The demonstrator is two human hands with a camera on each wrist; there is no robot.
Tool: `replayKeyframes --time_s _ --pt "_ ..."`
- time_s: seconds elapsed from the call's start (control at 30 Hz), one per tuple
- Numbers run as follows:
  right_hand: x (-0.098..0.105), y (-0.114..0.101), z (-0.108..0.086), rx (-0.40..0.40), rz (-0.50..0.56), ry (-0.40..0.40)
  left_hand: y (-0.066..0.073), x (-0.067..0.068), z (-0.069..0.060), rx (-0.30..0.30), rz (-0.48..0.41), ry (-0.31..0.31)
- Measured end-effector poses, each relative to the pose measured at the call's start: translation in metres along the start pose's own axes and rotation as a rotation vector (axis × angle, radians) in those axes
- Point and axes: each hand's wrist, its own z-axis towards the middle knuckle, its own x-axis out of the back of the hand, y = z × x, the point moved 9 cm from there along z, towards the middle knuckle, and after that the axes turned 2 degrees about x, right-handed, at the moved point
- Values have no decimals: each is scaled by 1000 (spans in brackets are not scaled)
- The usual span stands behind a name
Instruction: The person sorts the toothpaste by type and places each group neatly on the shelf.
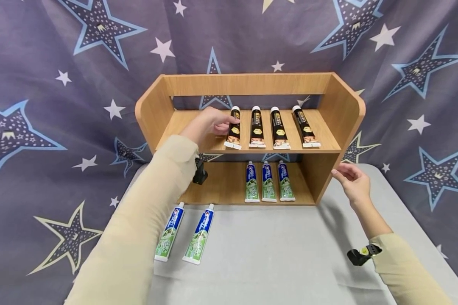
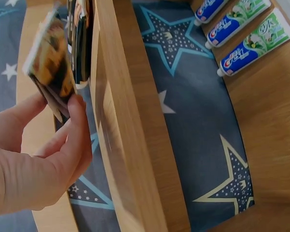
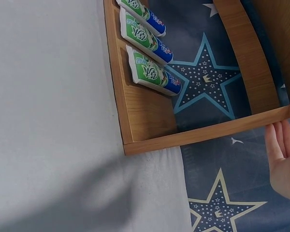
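A black toothpaste tube [image 1: 234, 127] at the left end of a row on the upper shelf is pinched between the thumb and fingers of my left hand [image 1: 217, 120]. In the left wrist view this tube [image 2: 53, 60] is tilted, its flat end towards the camera. Beside it on the same shelf lie three more black tubes, the nearest [image 1: 257, 127] just to the right. My right hand [image 1: 353, 184] grips the front edge of the wooden shelf unit's right side panel [image 1: 328, 169], thumb on the inner face and fingers outside, as the right wrist view shows.
Three blue-and-green toothpaste tubes [image 1: 268, 182] lie on the lower shelf [image 1: 221, 186], towards its right. Two similar tubes [image 1: 200, 235] lie on the grey table [image 1: 275, 250], in front of the unit at left. A star-patterned curtain [image 1: 252, 38] hangs behind.
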Motion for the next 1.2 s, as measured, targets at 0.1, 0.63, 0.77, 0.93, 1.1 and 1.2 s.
replayKeyframes --time_s 0.1,0.63,0.77,0.93,1.1,1.2 --pt "-1 0 -1 4 -5 1 3 4 2 9 -3 51" --pt "-2 -3 0 15 -6 -1 18 17 -10 -226 326 412" --pt "-1 -2 -1 8 -15 -3 16 16 -5 -239 332 392" --pt "-1 0 -2 2 -6 -10 13 17 -1 -260 360 381" --pt "-1 0 -3 3 -10 2 9 22 -6 -309 341 375" --pt "1 0 -3 4 -40 16 3 23 -17 -371 313 351"
